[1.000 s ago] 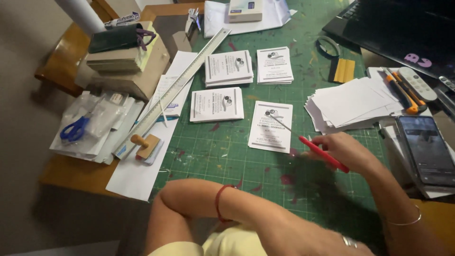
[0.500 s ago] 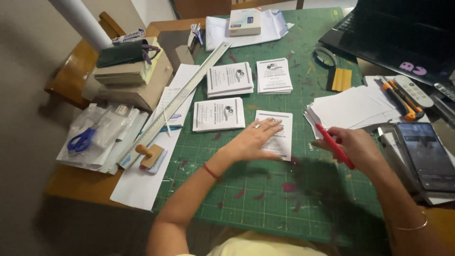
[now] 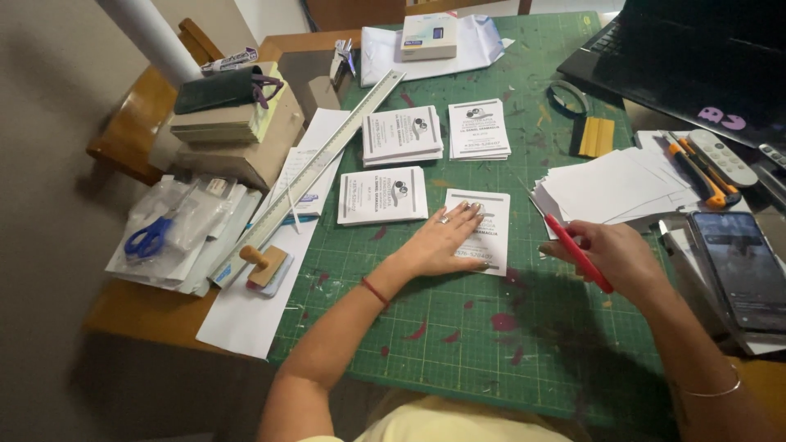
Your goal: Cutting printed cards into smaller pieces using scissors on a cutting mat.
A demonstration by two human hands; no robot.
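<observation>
A printed card [image 3: 483,229] is pressed flat under the open left hand [image 3: 446,241]; a red craft knife [image 3: 573,250] is gripped in the right hand [image 3: 614,258]. Three card stacks [image 3: 403,135] are done, blank sheets [image 3: 610,184] remain

Printed card [image 3: 485,232] flat on mat [image 3: 508,344]

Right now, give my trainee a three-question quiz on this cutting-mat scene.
1. True or false: the left hand lies flat on a printed card.
2. What does the right hand hold: A) blue scissors, B) a red craft knife, C) a metal ruler?
3. How many other stacks of printed cards lie on the green mat?

Key: 1 true; 2 B; 3 three: two stacks farther up the mat, one left of the hand.
</observation>
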